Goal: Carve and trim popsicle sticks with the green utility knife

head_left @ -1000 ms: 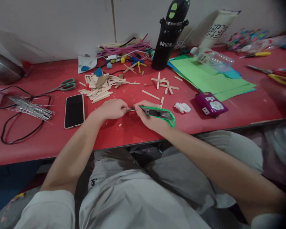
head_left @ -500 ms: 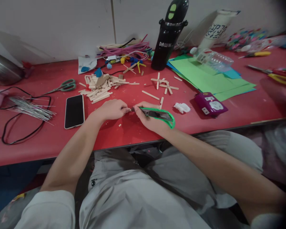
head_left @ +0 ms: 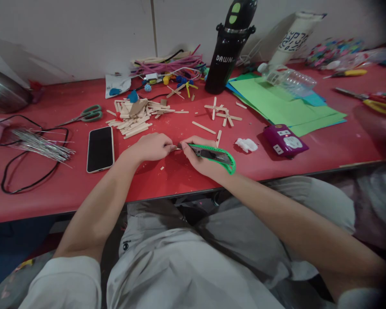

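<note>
My right hand (head_left: 202,161) is closed round a green utility knife (head_left: 217,155), blade tip pointing left at my left hand. My left hand (head_left: 151,146) rests on the red table (head_left: 180,176) with fingers curled, pinching a small wooden piece that is mostly hidden at the fingertips. The knife tip meets those fingertips. Small wood chips lie on the table below both hands. A pile of wooden craft sticks (head_left: 133,118) lies just beyond my left hand.
A black phone (head_left: 100,149) lies left of my left hand. Scissors (head_left: 86,115), wire bundle (head_left: 40,146), black cable, black bottle (head_left: 229,49), green paper sheets (head_left: 283,107), a purple power adapter (head_left: 283,140), white wad (head_left: 246,145), loose sticks (head_left: 220,113).
Almost nothing differs; both hands stay together at the same spot, with the knife shifting only slightly.
</note>
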A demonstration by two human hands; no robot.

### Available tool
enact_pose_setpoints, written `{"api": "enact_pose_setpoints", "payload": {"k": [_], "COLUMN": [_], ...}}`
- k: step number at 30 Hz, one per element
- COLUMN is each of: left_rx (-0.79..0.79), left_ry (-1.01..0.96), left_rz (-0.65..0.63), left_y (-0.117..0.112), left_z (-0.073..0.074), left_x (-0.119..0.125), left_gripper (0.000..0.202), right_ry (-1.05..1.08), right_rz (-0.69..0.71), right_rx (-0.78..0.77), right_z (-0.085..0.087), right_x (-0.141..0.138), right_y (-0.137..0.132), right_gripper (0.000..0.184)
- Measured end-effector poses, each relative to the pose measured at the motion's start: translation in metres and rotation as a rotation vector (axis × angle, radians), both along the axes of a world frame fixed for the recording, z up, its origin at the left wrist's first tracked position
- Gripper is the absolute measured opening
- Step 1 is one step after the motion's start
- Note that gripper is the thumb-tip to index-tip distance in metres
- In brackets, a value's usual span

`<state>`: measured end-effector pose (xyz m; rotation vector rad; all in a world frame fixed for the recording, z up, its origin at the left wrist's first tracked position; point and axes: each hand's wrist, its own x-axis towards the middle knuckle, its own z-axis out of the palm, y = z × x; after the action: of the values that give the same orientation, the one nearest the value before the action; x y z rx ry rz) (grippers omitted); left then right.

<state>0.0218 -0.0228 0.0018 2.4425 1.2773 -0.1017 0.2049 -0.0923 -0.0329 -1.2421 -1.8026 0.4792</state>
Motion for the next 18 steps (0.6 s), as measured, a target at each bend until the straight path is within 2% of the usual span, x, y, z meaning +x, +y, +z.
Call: {"api": "enact_pose_setpoints", "payload": {"k": [10,18], "left_rx": [0.022,0.038], "left_ry": [0.042,0.058], "left_rz": [0.011,0.034], "left_y": [-0.0007,-0.0043], "left_z": [0.0001,0.0005], "left_x": [0.0002,0.0007], "left_gripper": [0.034,0.035], "right_ry": [-0.016,-0.017], "right_rz": [-0.019,0.009], "right_rx": [-0.010,0.011], "right_z": [0.0034,-0.0007], "right_x": [-0.0004,0.0000], "right_y": [-0.0019,-0.0017], "right_gripper": [0.025,0.025]}}
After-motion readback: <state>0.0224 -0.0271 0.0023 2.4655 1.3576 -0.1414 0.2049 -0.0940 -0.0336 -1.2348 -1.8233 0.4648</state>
